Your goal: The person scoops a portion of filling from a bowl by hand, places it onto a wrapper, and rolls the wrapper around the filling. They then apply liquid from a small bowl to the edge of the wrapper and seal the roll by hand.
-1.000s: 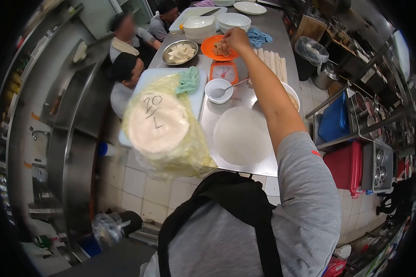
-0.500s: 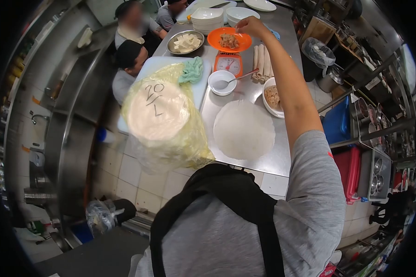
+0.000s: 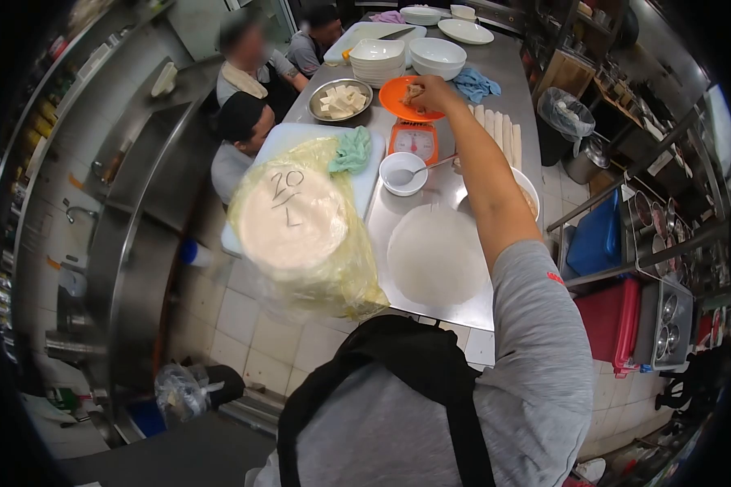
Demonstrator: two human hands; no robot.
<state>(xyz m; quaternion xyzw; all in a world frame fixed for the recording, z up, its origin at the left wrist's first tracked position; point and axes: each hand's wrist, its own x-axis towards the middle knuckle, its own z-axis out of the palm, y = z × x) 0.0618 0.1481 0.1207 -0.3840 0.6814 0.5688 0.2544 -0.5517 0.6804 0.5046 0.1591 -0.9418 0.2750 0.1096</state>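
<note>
My right hand (image 3: 435, 95) reaches over the orange plate (image 3: 393, 99), its fingers closed around a clump of chunky brownish filling (image 3: 413, 92). That plate rests on an orange dial scale (image 3: 414, 143). Nearer to me is a white bowl (image 3: 404, 185) with a spoon (image 3: 426, 167) leaning in it. A thin round white wrapper sheet (image 3: 436, 256) lies flat on the steel table. Under my forearm, a second white bowl (image 3: 531, 187) is partly covered. Several long pale rolls (image 3: 499, 134) lie side by side beyond it. My left hand is out of view.
At left, a plastic-wrapped stack of round sheets (image 3: 292, 219) marked "20/L" sits on a white cutting board (image 3: 284, 140) with a green cloth (image 3: 351, 151). Beyond are a metal bowl of white blocks (image 3: 341, 101), stacked white bowls (image 3: 378, 61) and a blue cloth (image 3: 476, 84). Co-workers stand at left.
My right hand has come down from the plate's right edge into the filling, and its fingers have closed on a clump. The camera view has shifted, so the table appears lower.
</note>
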